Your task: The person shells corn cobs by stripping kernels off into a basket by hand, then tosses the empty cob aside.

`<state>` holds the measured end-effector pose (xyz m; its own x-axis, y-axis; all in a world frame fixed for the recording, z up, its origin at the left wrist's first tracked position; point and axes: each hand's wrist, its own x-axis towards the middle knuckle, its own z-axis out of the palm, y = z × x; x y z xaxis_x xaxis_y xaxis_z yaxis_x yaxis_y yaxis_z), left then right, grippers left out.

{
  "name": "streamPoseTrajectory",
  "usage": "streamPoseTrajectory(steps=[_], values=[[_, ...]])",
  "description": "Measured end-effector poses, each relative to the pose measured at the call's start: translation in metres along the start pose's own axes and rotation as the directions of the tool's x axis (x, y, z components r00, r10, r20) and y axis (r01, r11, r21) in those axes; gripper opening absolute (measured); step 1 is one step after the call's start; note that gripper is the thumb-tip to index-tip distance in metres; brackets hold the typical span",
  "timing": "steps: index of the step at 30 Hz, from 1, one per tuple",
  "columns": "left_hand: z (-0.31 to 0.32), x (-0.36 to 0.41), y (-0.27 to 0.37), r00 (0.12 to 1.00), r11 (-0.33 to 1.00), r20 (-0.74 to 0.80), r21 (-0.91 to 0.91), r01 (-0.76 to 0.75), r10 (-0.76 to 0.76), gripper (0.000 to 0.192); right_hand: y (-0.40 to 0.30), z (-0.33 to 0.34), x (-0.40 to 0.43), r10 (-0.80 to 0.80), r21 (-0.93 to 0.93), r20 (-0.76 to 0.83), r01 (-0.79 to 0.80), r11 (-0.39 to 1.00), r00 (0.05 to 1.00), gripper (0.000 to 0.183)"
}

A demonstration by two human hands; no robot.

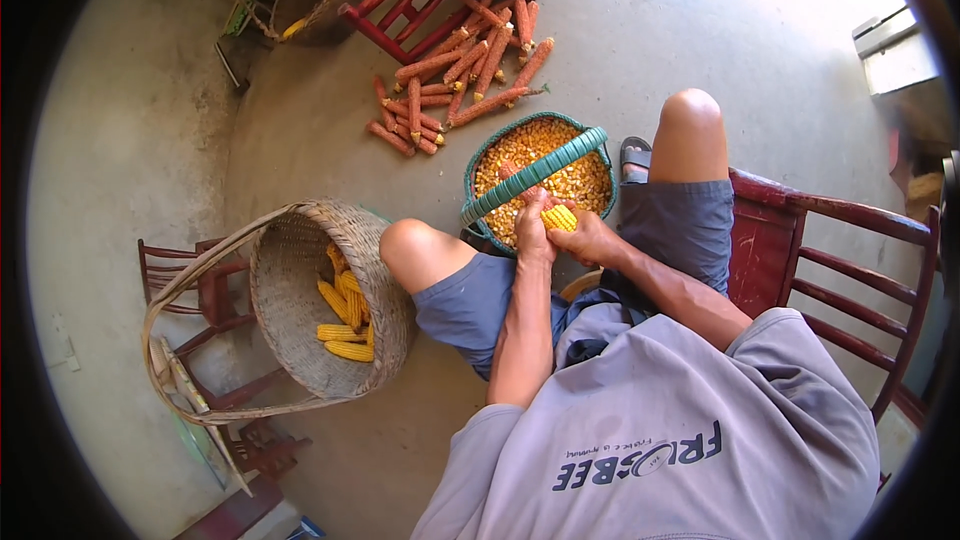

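My left hand [532,231] grips a red corncob [536,196], whose bare end reaches under the basket's handle. My right hand [589,237] is closed around a yellow-kernelled ear of corn [559,218], pressed close against the cob. Whether cob and ear are one piece or two is hidden by my fingers. Both hands are over the near side of a green-rimmed basket [469,178] holding loose corn kernels [581,178]. Its arched green-wrapped handle [525,178] crosses just beyond my hands.
Left of my knee, a large woven basket [289,345] lies tilted, with several yellow ears [345,300] inside. Stripped cobs [480,60] are heaped on the floor beside a red wooden chair [409,11]. Another basket [311,4] stands far left. A red chair [862,262] is at my right.
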<state>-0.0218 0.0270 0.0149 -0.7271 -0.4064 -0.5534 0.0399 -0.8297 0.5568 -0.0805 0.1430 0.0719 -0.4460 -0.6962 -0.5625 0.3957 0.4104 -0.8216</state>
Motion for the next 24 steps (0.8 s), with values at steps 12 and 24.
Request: streamPoseTrajectory(steps=[12,24], values=[[-0.001,-0.01,0.006,0.996,0.994,0.084,0.112,-0.006,-0.003,0.033,-0.001,-0.002,0.0,0.083,0.192,0.103,-0.102,0.976,0.991,0.034],[0.013,-0.024,0.012,0.999,0.98,0.048,0.2,-0.011,0.002,0.027,0.012,0.003,0.008,-0.057,-0.005,-0.027,0.057,0.998,0.998,0.037]])
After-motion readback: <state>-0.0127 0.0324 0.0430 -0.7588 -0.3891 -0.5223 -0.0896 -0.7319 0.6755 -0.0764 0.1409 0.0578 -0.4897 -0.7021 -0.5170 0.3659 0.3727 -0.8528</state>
